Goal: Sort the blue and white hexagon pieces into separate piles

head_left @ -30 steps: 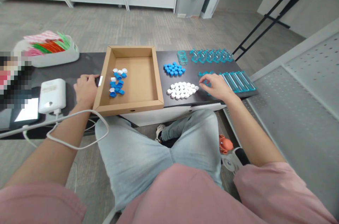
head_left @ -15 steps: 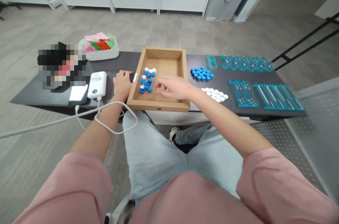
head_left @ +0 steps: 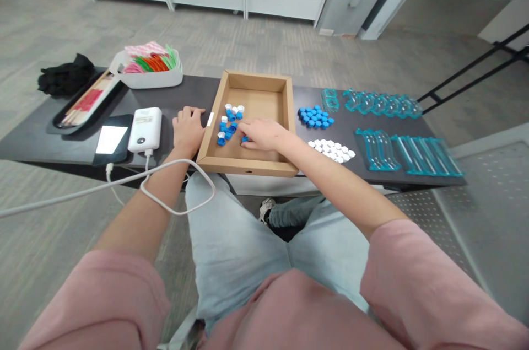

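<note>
Right hand [head_left: 264,134] is inside the cardboard box [head_left: 219,164], thumb and fingertips pinching one blue piece [head_left: 245,139] low near the box floor; firmness of the pinch can't be told. Left hand [head_left: 188,128] rests on the dark surface [head_left: 198,90] just beside the box's left wall, fingers loosely apart, nothing seen in it; contact with the wall unclear.

Doing this well: probably grip one piece by its sides, lift straight up so the neighbours aren't dragged, and clear the rim before moving sideways. The left hand could brace the box wall; a light box may slide if bumped.

Containers: box holds a loose cluster of blue and white caps [head_left: 228,127] toward its left side, some tipped, right part bare. White basket [head_left: 157,80], far left, holds bundled green, orange and pink strips plus pink-white patterned material. Dark tray [head_left: 68,128] beside it has thin sticks and something red. Right of the box, outside any container: blue group [head_left: 316,117], white group [head_left: 333,150], teal parts [head_left: 378,150].
</note>
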Action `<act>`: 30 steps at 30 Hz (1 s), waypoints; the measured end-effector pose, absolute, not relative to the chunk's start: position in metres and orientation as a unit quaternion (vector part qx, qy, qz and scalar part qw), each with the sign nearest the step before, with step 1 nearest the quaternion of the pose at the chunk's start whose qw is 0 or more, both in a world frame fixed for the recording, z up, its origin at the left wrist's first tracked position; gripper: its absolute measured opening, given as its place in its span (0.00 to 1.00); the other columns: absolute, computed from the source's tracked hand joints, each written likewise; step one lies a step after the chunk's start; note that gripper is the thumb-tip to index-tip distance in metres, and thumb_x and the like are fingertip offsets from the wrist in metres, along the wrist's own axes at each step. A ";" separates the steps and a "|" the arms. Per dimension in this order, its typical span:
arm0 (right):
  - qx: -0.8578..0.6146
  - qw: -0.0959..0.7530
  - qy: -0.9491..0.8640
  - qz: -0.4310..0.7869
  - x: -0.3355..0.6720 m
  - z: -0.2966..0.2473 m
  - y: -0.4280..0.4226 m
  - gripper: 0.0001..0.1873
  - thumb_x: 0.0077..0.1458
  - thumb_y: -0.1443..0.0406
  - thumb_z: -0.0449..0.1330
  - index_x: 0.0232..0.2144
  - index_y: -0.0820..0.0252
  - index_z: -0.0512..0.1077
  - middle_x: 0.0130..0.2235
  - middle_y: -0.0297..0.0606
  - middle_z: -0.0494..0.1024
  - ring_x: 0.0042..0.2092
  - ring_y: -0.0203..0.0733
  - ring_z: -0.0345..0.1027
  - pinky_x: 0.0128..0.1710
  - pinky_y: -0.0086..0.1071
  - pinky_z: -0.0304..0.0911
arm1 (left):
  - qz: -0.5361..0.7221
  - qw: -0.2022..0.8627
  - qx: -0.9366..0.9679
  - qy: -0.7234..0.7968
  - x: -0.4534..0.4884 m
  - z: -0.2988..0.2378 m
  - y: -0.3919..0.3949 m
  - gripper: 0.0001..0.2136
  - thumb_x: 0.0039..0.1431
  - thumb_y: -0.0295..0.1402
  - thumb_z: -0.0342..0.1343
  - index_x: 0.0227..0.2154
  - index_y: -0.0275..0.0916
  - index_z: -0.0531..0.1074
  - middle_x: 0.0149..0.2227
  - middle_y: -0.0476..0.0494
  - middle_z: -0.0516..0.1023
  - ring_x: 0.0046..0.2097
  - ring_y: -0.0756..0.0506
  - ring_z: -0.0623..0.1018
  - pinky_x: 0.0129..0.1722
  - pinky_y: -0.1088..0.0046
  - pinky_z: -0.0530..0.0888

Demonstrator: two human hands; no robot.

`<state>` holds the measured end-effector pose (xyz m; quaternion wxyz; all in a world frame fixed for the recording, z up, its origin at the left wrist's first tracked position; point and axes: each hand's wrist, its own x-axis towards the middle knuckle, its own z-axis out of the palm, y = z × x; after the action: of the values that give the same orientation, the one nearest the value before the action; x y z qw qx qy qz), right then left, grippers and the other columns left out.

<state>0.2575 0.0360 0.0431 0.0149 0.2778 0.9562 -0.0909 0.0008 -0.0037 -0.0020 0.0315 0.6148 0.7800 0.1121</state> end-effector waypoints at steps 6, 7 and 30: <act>0.295 -0.152 0.921 -0.204 0.320 0.048 0.040 0.11 0.73 0.62 0.64 0.54 0.57 0.78 0.50 0.43 0.86 0.47 0.48 0.78 0.49 0.38 0.66 | 0.102 0.058 0.618 0.777 0.001 0.005 -0.005 0.36 0.75 0.47 0.42 0.76 0.30 0.71 0.74 0.16 0.70 0.73 0.20 0.69 0.73 0.40 0.66; 0.302 -0.175 0.914 -0.209 0.340 0.049 0.043 0.10 0.73 0.61 0.64 0.53 0.56 0.78 0.50 0.43 0.86 0.46 0.47 0.77 0.50 0.38 0.67 | 0.099 0.060 0.619 0.777 0.001 0.005 -0.004 0.37 0.74 0.47 0.43 0.76 0.29 0.71 0.75 0.16 0.70 0.72 0.20 0.69 0.73 0.39 0.66; 0.685 -0.260 0.658 -0.176 0.515 0.013 0.118 0.10 0.63 0.59 0.67 0.32 0.51 0.70 0.39 0.41 0.87 0.42 0.47 0.80 0.51 0.40 0.73 | 0.095 0.045 0.609 0.786 -0.003 -0.001 -0.002 0.36 0.73 0.47 0.41 0.75 0.35 0.72 0.75 0.17 0.72 0.72 0.20 0.71 0.73 0.39 0.68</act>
<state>0.5148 0.1185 0.0131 -0.2604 0.6847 0.6575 -0.1760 -0.0027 -0.0024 -0.0005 0.0448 0.6092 0.7861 0.0946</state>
